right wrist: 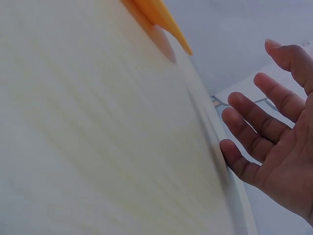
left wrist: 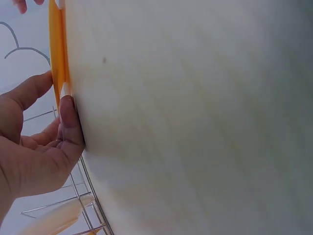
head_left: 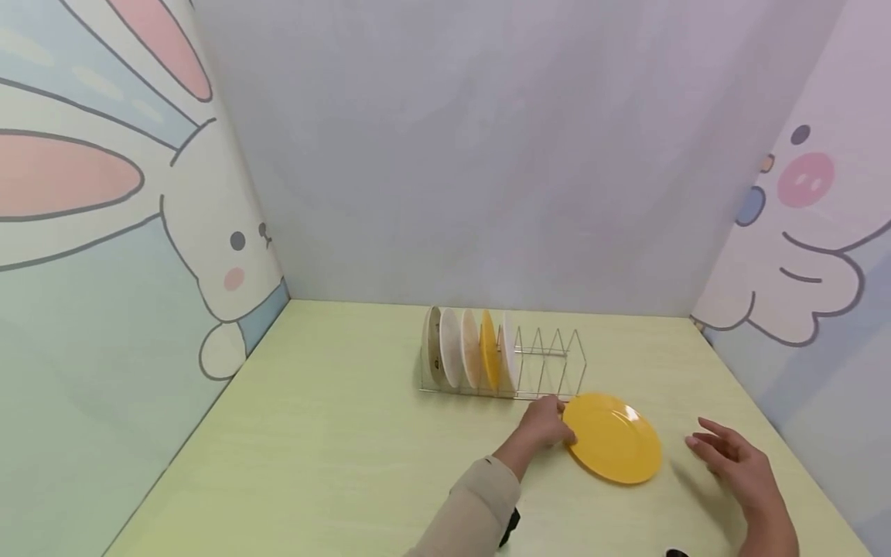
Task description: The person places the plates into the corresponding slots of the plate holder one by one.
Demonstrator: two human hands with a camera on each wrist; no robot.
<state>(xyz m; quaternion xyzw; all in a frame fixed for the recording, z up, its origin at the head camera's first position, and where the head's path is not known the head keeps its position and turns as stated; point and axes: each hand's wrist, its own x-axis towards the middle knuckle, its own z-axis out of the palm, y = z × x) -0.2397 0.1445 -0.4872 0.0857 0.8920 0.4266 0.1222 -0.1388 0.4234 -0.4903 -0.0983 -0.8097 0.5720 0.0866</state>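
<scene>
A yellow plate (head_left: 612, 438) is at the right of the table, in front of the wire rack. My left hand (head_left: 546, 422) pinches its left edge between thumb and fingers; in the left wrist view that hand (left wrist: 44, 137) has the plate's rim (left wrist: 58, 54) in its grip, close to the tabletop. To the right of the plate, apart from it, my right hand (head_left: 739, 468) hovers with loosely bent fingers and holds nothing. The right wrist view shows this hand (right wrist: 279, 127) spread, with the plate's edge (right wrist: 159, 17) some way off.
Behind the plate stands a wire dish rack (head_left: 550, 371). Several plates stand upright in its left part, among them a yellow one (head_left: 490, 350) and a white one (head_left: 451, 348). A grey wall (head_left: 445, 155) closes the table's back; printed walls flank both sides.
</scene>
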